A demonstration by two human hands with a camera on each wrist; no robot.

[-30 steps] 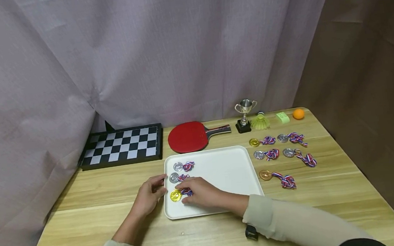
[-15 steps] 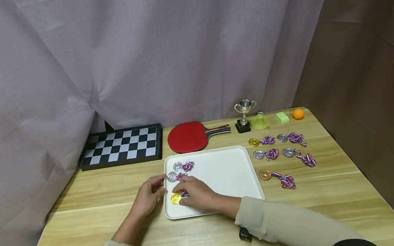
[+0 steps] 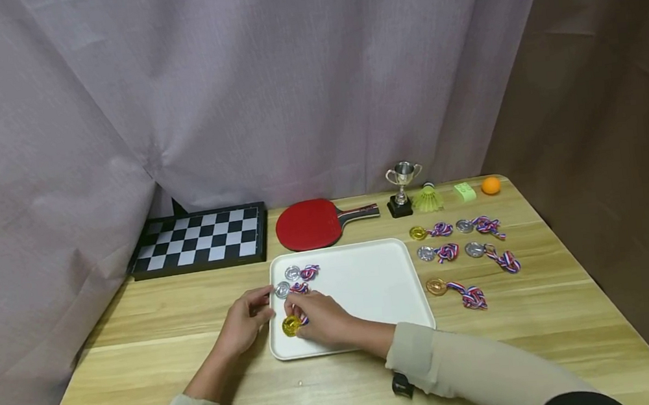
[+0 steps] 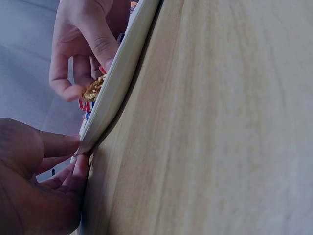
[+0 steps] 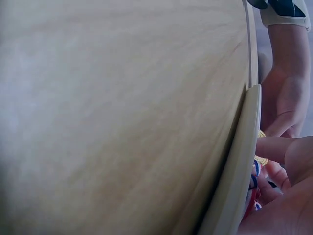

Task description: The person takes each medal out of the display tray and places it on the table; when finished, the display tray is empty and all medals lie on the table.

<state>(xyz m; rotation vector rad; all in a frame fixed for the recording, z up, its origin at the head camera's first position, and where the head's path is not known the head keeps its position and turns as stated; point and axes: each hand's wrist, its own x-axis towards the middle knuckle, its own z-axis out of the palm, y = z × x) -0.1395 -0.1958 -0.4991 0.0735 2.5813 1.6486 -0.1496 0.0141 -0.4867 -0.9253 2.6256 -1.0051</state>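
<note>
My right hand pinches a gold medal by its disc and striped ribbon, low over the near left part of the white tray. The left wrist view shows that medal tilted on edge between thumb and fingers. Fingers and thumb of my left hand grip the tray's left rim, seen close in the left wrist view. Two silver medals with red, white and blue ribbons lie behind in the tray, a far one and a nearer one. My right hand partly hides the gold medal's ribbon.
Right of the tray lie a gold medal, several silver medals and a bronze medal. Along the back are a chessboard, red table tennis bat, trophy cup, shuttlecock, green block and orange ball.
My right hand has moved slightly left, and the nearer silver medal has shifted left towards the rim. The gold medal has turned a little in my fingers. My left hand has stayed put.
</note>
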